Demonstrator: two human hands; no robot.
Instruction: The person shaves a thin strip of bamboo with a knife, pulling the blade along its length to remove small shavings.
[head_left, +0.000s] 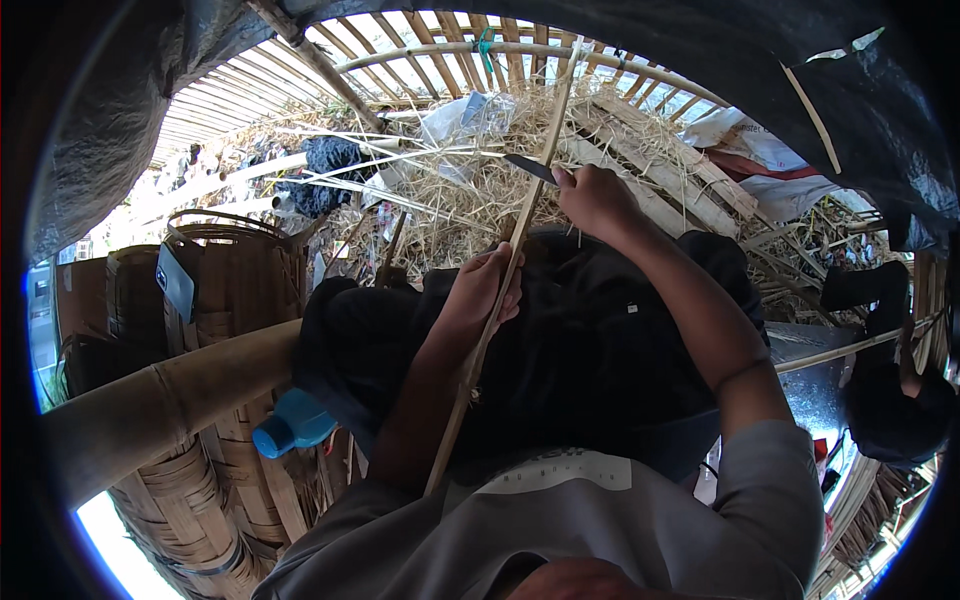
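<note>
A long, narrow bamboo strip (pixel 531 200) runs from against my shirt up past my knees toward the slatted fence. My left hand (pixel 484 290) is closed round it, low down over my lap. Farther up, my right hand (pixel 601 203) grips a knife by its handle, which the fingers hide. The dark knife blade (pixel 529 167) lies across the strip, pointing left and touching or nearly touching it. Beyond my knees a heap of pale bamboo shavings (pixel 480 185) covers the ground.
A thick bamboo pole (pixel 170 415) juts in at left beside woven bamboo baskets (pixel 230 490). A blue bottle (pixel 295 424) stands by my left side. Ahead rises a bamboo slat fence (pixel 460 50), with wooden planks (pixel 665 165) at right. Another person (pixel 895 400) sits at far right.
</note>
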